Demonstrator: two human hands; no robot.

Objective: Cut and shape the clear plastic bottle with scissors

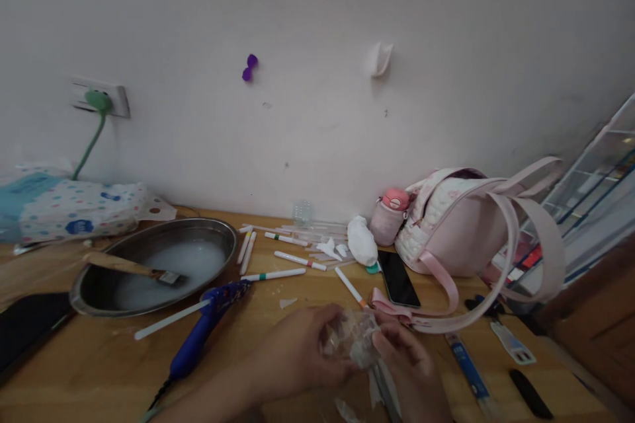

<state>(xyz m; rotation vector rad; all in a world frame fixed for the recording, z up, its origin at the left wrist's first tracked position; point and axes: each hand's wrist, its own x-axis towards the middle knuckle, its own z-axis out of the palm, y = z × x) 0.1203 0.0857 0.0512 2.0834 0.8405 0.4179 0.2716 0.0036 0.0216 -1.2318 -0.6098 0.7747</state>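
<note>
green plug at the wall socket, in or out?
In. The green plug sits seated in the wall socket, and its green cable hangs down behind the wipes pack.

Single head-worn view, forward and down over the wooden table, close above it, toward the wall.
</note>
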